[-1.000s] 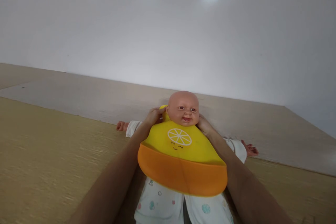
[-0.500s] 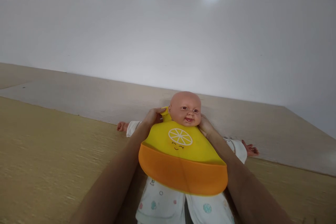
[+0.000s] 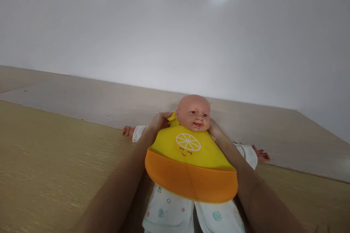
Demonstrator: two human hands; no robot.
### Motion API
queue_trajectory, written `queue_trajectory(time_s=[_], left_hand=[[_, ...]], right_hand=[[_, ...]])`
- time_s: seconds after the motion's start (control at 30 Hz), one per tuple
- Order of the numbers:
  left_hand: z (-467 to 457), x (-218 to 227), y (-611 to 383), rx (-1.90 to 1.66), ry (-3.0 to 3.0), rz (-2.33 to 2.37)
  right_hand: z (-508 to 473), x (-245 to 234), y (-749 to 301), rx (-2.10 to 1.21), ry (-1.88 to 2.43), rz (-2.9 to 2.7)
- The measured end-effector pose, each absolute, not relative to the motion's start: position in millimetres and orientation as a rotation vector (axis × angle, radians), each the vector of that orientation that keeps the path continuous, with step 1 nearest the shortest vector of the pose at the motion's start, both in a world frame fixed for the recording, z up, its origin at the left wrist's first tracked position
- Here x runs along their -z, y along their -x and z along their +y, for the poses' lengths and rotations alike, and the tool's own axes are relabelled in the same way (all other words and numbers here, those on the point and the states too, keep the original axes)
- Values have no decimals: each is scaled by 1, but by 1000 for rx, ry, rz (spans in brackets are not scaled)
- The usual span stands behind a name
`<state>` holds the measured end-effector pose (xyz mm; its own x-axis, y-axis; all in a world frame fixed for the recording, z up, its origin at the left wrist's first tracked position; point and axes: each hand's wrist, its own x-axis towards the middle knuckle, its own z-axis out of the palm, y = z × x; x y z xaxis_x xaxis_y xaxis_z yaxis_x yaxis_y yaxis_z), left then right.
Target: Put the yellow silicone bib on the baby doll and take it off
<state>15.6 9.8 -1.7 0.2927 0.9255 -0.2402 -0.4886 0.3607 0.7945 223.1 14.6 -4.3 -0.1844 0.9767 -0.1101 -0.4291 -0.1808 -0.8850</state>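
A baby doll [image 3: 193, 113] in white spotted clothes lies on its back on a tan surface, arms spread. A yellow bib [image 3: 188, 153] with an orange pocket and a lemon-slice face covers its chest. My left hand [image 3: 160, 121] is closed on the bib's strap at the doll's neck on the left. My right hand [image 3: 215, 130] reaches behind the neck on the right, with its fingers hidden by the head.
The tan textured surface [image 3: 49, 160] runs left and right of the doll. Beyond it lies a paler board [image 3: 104, 102], then a tall white wall [image 3: 175, 43]. Ceiling lights show at the top.
The doll's head and the bib have shifted slightly to the right. Both hands stay at the neck, barely moved.
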Motion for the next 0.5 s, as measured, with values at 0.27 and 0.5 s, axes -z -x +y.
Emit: queue_trajectory(time_s=[0.27,0.5], left_hand=[[4,-4,-19,-1093,-733,745],[-11,-24,-18,-948,-883,881]], right_hand=[[18,9,-226,-1549,898,-952],[17,9,-227,-1614,873,-956]])
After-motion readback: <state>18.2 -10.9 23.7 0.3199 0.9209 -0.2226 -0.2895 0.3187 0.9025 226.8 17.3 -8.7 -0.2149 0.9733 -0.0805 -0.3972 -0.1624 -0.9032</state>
